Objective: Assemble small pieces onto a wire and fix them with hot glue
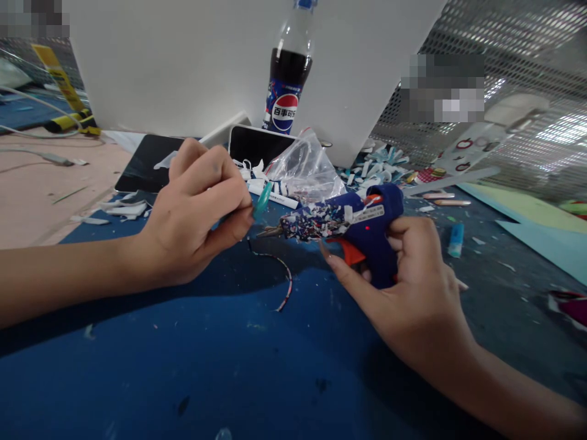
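My right hand (pixel 408 287) grips a blue glue gun (pixel 362 223) by its handle, index finger stretched along the orange trigger. The gun's barrel is crusted with paper scraps and its metal nozzle (pixel 268 231) points left. My left hand (pixel 197 211) is closed in a pinch on a small teal disc (pixel 263 197), held just above and left of the nozzle tip. A thin striped cord (pixel 282 275) lies on the blue mat (pixel 206 354) below the nozzle.
A cola bottle (pixel 287 79) stands at the back against a white board (pixel 183 61). Two dark phones or tablets (pixel 147 162) lie behind my left hand, beside a clear plastic bag (pixel 305 168). Paper scraps, pencils (pixel 447 201) and coloured sheets (pixel 541 226) lie at right.
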A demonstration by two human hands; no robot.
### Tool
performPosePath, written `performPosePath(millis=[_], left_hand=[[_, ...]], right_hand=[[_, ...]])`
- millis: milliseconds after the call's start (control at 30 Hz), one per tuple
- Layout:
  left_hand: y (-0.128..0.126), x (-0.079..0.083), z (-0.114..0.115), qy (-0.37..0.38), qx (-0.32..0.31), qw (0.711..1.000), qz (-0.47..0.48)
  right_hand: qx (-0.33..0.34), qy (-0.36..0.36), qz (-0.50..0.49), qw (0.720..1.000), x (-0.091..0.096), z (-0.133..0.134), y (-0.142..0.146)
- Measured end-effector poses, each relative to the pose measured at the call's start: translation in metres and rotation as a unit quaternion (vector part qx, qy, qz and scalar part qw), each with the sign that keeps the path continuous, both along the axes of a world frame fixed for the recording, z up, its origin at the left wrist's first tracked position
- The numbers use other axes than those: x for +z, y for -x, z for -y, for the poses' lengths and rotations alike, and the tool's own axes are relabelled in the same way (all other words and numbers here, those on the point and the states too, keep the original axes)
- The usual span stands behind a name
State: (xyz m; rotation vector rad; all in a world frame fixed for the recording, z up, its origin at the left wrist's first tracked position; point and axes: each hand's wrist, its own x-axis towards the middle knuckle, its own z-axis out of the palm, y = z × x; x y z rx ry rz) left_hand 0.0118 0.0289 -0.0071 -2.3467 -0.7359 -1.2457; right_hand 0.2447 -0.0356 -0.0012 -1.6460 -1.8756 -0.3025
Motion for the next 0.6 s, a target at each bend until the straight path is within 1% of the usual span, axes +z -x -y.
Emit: performPosePath(millis=[100, 300, 600], left_hand=[[-0.0002, -0.0004, -0.0002, 0.0, -0.005, 1.0, 0.006], [0.0001, -0.0019, -0.0018, -0.025, 0.0, 1.0, 0.0], [-0.0014, 0.0002, -0.0006, -0.016, -0.002, 1.0, 0.004]], right_hand=[[0.004, -0.002, 0.0, 1.0, -0.0007, -0.0002, 0.0007], [0.007, -0.003, -0.007, 1.0, -0.0014, 0.0001, 0.0035], [0.013, 0.0, 0.016, 1.0, -0.0023, 0.0012, 0.0034]])
